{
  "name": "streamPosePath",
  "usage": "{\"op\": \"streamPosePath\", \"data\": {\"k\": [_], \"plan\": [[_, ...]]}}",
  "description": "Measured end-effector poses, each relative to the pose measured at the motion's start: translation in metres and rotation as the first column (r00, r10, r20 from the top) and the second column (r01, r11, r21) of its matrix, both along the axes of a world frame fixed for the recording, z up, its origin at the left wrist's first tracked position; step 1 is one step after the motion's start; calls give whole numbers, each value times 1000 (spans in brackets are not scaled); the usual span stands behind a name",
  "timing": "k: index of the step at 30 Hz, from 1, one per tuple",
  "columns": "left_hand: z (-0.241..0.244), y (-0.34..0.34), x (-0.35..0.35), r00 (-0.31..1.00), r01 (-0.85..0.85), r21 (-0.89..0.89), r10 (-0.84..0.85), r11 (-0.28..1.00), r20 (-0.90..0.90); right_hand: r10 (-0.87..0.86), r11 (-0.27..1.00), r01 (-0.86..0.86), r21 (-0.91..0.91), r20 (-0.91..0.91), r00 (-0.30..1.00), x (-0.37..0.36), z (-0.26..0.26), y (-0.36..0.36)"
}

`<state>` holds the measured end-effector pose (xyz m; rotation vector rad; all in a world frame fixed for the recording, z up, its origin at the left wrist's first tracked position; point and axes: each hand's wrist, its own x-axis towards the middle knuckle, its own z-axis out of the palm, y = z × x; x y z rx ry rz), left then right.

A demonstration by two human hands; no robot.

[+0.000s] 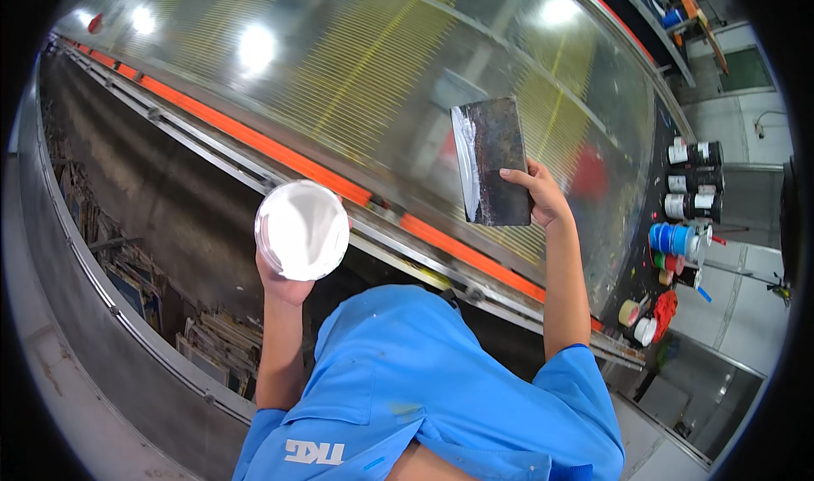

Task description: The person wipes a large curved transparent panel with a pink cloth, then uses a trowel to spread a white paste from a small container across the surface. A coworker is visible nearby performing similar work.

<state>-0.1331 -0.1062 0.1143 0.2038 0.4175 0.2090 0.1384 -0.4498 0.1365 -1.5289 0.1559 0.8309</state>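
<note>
My left hand [289, 284] holds a round white plastic tub [302, 230] from below and behind, its mouth facing the camera. White paste or ink coats the inside. My right hand [540, 191] grips the right edge of a dark flat rectangular plate [499, 163], thumb on its face. A thick strip of white paste runs along the plate's left edge. The plate is over the long glossy table [407, 125], which bears yellow striped patterns. Between my body and that table, the tub is above a metal rail [210, 160].
Orange strips [254, 140] line the table's near edge. At the right end stand black containers [693, 181], blue containers [672, 238], tape rolls [629, 313] and a red cloth [665, 312]. Stacked frames or boards [222, 344] lie low at the left, behind a curved metal edge [146, 347].
</note>
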Motion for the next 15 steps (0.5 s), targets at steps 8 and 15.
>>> {"op": "streamPosePath", "data": {"k": [8,15], "plan": [[-29,180,-71,960,-221,131,239,966,-146,54,982,24,-188,399,916,55,23,163],[-4,308,-88,984,-53,255,95,966,-153,292,835,208,-510,730,618,89,23,269]]}}
